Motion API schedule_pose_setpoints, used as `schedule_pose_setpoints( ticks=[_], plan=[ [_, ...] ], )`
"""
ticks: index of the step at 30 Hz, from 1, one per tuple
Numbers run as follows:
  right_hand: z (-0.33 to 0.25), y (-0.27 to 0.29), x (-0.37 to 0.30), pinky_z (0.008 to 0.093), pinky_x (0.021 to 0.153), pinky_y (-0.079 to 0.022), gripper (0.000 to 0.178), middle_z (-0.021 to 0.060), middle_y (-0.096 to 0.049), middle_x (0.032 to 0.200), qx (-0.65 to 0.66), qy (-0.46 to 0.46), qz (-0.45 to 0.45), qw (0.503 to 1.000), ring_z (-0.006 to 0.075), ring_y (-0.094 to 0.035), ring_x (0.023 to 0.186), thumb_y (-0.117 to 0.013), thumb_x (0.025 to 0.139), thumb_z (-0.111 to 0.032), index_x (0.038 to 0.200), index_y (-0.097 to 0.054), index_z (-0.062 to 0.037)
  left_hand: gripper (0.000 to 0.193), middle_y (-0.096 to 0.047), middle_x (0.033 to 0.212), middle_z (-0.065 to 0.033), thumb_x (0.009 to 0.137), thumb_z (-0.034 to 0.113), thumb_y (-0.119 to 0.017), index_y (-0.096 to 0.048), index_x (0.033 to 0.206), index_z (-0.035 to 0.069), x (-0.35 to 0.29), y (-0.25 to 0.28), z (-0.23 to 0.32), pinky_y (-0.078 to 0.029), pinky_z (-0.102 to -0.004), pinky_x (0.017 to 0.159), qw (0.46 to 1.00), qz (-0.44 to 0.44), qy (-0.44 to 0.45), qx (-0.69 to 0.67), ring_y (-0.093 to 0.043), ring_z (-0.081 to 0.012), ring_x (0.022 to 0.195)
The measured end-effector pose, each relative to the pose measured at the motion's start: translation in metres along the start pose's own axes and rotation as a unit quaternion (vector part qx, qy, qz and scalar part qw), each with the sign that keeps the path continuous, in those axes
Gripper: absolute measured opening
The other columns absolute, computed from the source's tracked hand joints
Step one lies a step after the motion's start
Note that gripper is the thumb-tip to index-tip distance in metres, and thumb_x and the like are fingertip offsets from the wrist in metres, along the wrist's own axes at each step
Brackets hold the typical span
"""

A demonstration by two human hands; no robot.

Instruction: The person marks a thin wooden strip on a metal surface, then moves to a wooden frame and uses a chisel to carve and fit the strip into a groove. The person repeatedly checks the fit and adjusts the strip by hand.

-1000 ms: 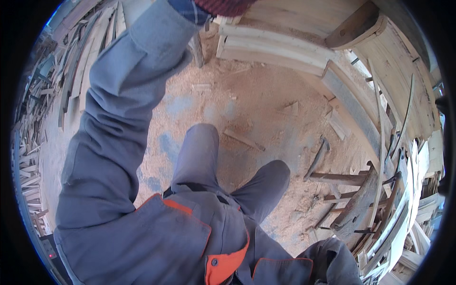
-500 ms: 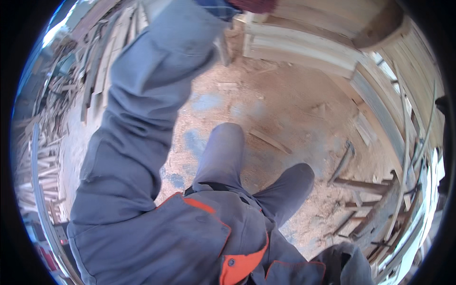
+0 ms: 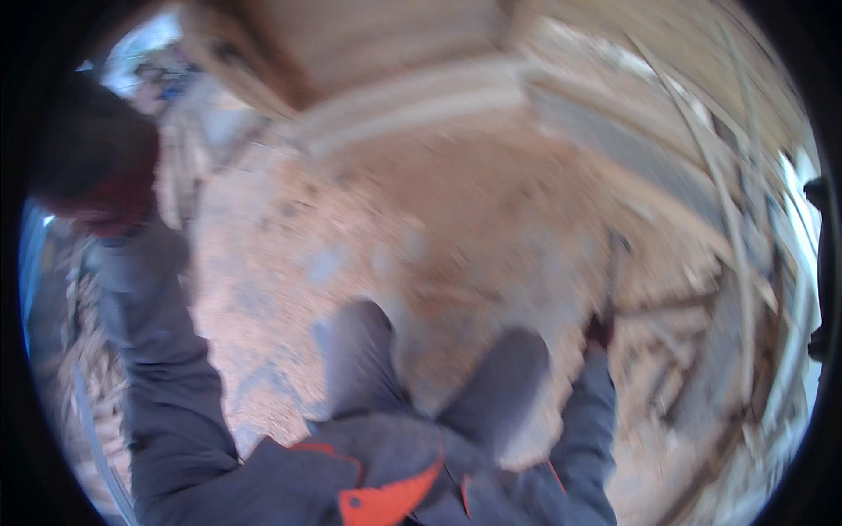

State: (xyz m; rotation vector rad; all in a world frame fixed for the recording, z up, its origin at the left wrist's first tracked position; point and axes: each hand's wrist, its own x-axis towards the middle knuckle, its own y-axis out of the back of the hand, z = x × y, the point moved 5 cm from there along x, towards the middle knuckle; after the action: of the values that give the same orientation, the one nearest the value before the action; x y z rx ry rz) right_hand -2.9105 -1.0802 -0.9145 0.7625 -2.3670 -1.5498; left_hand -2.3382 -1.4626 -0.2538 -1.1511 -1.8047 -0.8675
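My right hand, in a dark red glove, reaches low on the right and is closed round the lower end of a hammer. The hammer's handle points away from me, with its dark head at the far end. High on the left, close to the camera, my left hand is raised in a dark, reddish glove. Motion smears it, so its fingers and anything in them cannot be made out.
A large wooden panel structure stands ahead. Boards and thin strips lean on the right, with dark timber pieces beneath. Scrap wood is heaped at the left. Sawdust covers the floor.
My left arm has swung from the top middle to the far left. My right hand has come into view and taken hold of the hammer that lay on the floor.
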Motion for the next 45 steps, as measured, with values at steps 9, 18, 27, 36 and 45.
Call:
schedule_pose_setpoints(
  ticks=[9,18,27,36,45],
  plan=[
    [0.117,-0.172,0.015,0.0468,0.087,-0.06,0.039,0.0143,-0.075,0.116,-0.192,-0.169,-0.113,0.96,0.0317,-0.073,0.103,-0.061,0.101,-0.036,0.126,-0.067,-0.0065,0.045,-0.065,0.141,-0.0239,0.107,0.016,-0.059,-0.052,0.146,-0.005,0.005,0.022,0.02,-0.054,-0.0474,0.113,0.978,0.128,-0.006,-0.166,-0.066,-0.0326,0.13],
    [0.002,-0.209,0.018,0.0467,0.083,-0.06,0.034,0.0137,-0.075,0.11,-0.23,-0.074,-0.221,0.945,0.0328,-0.073,0.098,-0.062,0.099,-0.032,0.12,-0.068,-0.0057,0.033,-0.07,0.139,-0.0193,0.108,0.015,-0.06,-0.067,0.137,0.001,0.011,0.04,0.003,-0.054,-0.0491,0.115,0.938,0.061,0.047,-0.339,-0.064,-0.0309,0.134],
    [0.011,-0.217,-0.002,0.0466,0.08,-0.06,0.029,0.0131,-0.075,0.103,-0.24,-0.037,-0.243,0.939,0.0339,-0.073,0.092,-0.063,0.097,-0.028,0.114,-0.069,-0.0048,0.027,-0.072,0.134,-0.0168,0.11,0.015,-0.055,-0.073,0.128,0.005,-0.001,0.042,0.0,-0.059,-0.0464,0.107,0.95,0.096,0.039,-0.296,-0.069,-0.0305,0.126],
    [0.019,-0.205,-0.026,0.0463,0.076,-0.059,0.024,0.0122,-0.074,0.097,-0.237,-0.04,-0.25,0.938,0.0341,-0.073,0.086,-0.064,0.095,-0.023,0.108,-0.069,-0.0037,0.03,-0.068,0.138,-0.0208,0.11,0.018,-0.053,-0.07,0.131,0.006,-0.004,0.053,-0.009,-0.048,-0.0546,0.117,0.954,0.097,0.046,-0.278,-0.062,-0.0359,0.135],
    [0.005,-0.182,-0.071,0.0456,0.071,-0.057,0.019,0.0109,-0.071,0.091,-0.08,-0.085,-0.199,0.973,0.0325,-0.07,0.08,-0.064,0.094,-0.018,0.103,-0.067,-0.0021,0.036,-0.065,0.138,-0.0213,0.106,0.013,-0.056,-0.061,0.138,-0.002,0.0,0.03,0.004,-0.054,-0.0462,0.113,0.963,0.18,0.027,-0.2,-0.065,-0.0338,0.128]
  ],
)
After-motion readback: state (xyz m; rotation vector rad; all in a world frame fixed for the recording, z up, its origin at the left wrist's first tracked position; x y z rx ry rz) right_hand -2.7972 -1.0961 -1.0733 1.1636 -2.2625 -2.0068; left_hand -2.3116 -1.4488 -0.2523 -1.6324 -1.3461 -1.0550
